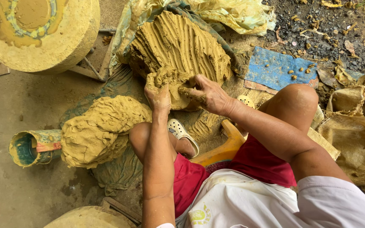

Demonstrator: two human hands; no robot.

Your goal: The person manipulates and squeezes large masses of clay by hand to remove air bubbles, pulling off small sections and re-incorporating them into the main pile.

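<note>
Clay lump (172,86), head view: sitting at the foot of the large grooved clay mound (182,46) on the floor, partly pulled free. Left hand (159,100) and right hand (208,95) are gripping it, fingers dug in. One separate clay heap (100,128) is lying beside a tube (32,145). Two mould discs (43,33).

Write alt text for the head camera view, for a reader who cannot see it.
Seen from above, a seated person's left hand and right hand dig into the lower edge of a large ridged clay mound. A second clay lump lies to the left beside a clay-smeared tube, with a round clay-coated wheel at top left.
</note>
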